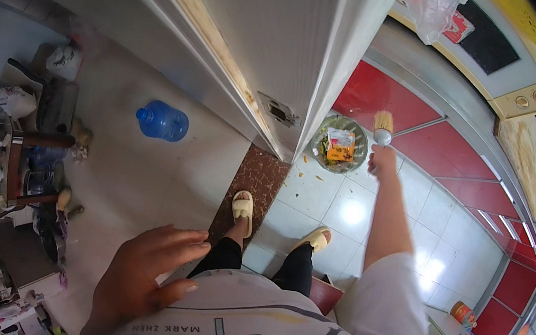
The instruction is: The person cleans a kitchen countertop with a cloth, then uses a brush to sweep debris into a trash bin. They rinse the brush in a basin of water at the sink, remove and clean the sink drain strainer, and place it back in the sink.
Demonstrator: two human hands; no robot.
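Note:
My right hand (381,160) is stretched out ahead, its fingers closed around the handle of a round bristle brush (384,123). The brush's pale bristles point away from me, near the red cabinet fronts (395,95). Just left of that hand, a round waste bin (363,136) on the tiled floor holds scraps and an orange and white packet (340,146). My left hand (152,265) hovers at my waist, fingers apart and holding nothing.
A white door frame (286,54) with a metal strike plate (279,110) rises ahead. A brown stone threshold (266,178) crosses the floor under one slipper. Small scraps (319,178) lie by the bin. A blue water jug (165,121) lies on its side at left, near a cluttered rack (16,164).

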